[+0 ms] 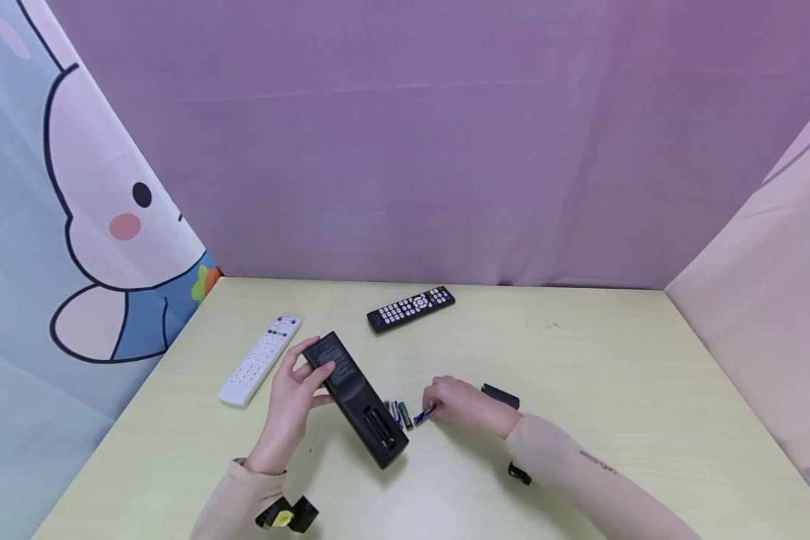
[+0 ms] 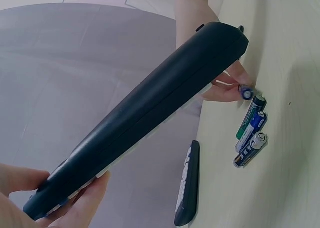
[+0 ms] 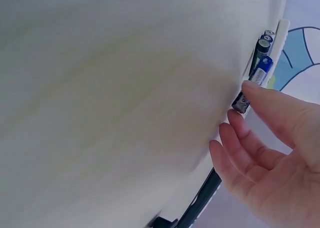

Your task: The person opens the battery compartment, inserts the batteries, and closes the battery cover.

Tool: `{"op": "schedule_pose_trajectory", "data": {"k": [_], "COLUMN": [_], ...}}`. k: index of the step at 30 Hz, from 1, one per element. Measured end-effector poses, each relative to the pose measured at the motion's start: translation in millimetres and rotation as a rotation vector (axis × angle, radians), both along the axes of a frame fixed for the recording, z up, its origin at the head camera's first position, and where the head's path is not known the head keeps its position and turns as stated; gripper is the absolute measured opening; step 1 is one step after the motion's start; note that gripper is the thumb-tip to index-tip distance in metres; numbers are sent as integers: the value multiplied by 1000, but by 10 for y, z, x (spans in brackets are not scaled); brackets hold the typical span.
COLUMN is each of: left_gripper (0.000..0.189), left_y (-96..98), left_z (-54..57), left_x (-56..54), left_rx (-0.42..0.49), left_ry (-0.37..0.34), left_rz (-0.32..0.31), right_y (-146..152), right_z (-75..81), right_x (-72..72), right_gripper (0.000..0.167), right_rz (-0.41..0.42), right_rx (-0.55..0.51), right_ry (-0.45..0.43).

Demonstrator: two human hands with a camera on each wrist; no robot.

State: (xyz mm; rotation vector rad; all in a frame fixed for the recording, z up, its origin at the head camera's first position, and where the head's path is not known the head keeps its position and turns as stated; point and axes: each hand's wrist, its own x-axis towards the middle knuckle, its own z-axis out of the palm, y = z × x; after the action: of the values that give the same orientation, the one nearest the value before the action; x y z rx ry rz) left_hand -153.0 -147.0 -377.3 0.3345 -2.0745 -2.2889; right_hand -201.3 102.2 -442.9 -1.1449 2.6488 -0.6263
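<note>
My left hand (image 1: 293,397) grips a black remote control (image 1: 351,390) by its upper end, back side up, its battery compartment (image 1: 378,426) uncovered. The remote is tilted above the table, and in the left wrist view its long side crosses the frame. My right hand (image 1: 462,405) has thumb and fingertips around one end of a blue battery (image 3: 261,71), low over the tabletop. Beside it lie more batteries: a green one (image 2: 251,118), a blue and white one (image 2: 251,132) and a dark blue one (image 2: 250,149).
A white remote (image 1: 259,360) lies to the left on the pale table (image 1: 614,360). Another black remote with white buttons (image 1: 412,309) lies farther back. A small black piece (image 1: 501,396) shows just behind the right wrist. A purple cloth (image 1: 445,150) hangs behind the table.
</note>
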Motion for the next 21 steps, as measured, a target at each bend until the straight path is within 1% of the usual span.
{"op": "schedule_pose_trajectory", "data": {"k": [7,13,18,21], "left_gripper": [48,48,48,48], "left_y": [-3,11,29,42], "left_z": [-6,-6,-17,-20], "left_x": [-8,-22,-31,-35], "left_rx": [-1,0,5,5], "left_ry": [-8,-11,-13,-15], "left_rz": [-2,2,1,-1], "right_y": [50,81,95,110], "right_z": [-15,60,148,193], "right_x": [11,71,133,168], "right_gripper": [8,15,13,12], "right_rz": [-50,-96,-132,-140], "right_rx": [-85,-184,-221,-251], "right_ry": [-86,-165,-166,-169]}}
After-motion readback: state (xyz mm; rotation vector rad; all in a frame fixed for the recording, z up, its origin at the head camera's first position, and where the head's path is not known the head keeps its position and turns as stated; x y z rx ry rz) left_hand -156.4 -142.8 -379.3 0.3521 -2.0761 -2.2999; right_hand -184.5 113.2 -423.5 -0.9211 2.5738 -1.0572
